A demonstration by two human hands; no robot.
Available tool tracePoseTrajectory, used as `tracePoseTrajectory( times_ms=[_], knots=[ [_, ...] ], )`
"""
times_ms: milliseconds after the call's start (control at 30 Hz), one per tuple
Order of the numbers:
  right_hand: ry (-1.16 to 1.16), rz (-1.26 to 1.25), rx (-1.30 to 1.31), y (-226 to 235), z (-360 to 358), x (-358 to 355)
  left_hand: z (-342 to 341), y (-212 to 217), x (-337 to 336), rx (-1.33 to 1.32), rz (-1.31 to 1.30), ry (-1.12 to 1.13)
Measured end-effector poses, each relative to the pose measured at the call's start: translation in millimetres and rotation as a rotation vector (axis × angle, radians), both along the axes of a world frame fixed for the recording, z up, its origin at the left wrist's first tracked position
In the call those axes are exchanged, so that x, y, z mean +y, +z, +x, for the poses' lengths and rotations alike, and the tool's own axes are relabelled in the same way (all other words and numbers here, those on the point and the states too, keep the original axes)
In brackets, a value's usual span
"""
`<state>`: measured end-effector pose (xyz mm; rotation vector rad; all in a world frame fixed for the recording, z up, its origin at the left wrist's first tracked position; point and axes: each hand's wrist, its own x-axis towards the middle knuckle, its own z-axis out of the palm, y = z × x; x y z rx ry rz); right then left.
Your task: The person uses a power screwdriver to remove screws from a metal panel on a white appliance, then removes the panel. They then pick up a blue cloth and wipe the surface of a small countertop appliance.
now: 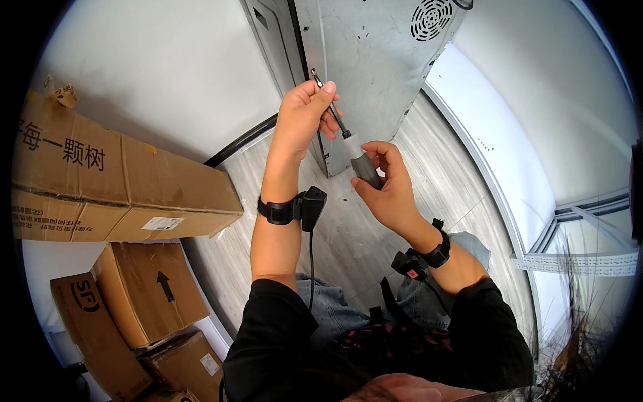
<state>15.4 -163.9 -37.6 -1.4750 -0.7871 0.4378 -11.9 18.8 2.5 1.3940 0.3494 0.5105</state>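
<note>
A screwdriver point(366, 170) with a grey and white handle slants up and to the left between my hands. My right hand point(390, 185) is closed round its handle. Higher up, my left hand point(312, 110) pinches the dark shaft near its tip. That tip lies against or just before the edge of a grey metal panel point(375, 74), which belongs to a tall upright cabinet; whether it sits on a screw is too small to make out. The panel has a round vent point(431, 19) near its top.
Cardboard boxes point(154, 285) are stacked on the left, with a long carton point(114, 174) above them. A white wall point(154, 74) stands behind. Pale wood-look floor point(268, 258) lies below my hands. White curved panels point(495, 154) run along the right. Cables hang from both wrist straps.
</note>
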Motion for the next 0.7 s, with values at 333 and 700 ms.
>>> tracePoseTrajectory(
  times_ms=[333,700],
  knots=[
    [-0.013,0.031,-0.019,-3,8,-5,1,1,-4,-0.038,0.000,-0.022],
    [0.012,0.027,0.038,0,20,-10,12,-8,-8,-0.170,-0.054,0.050]
  ],
)
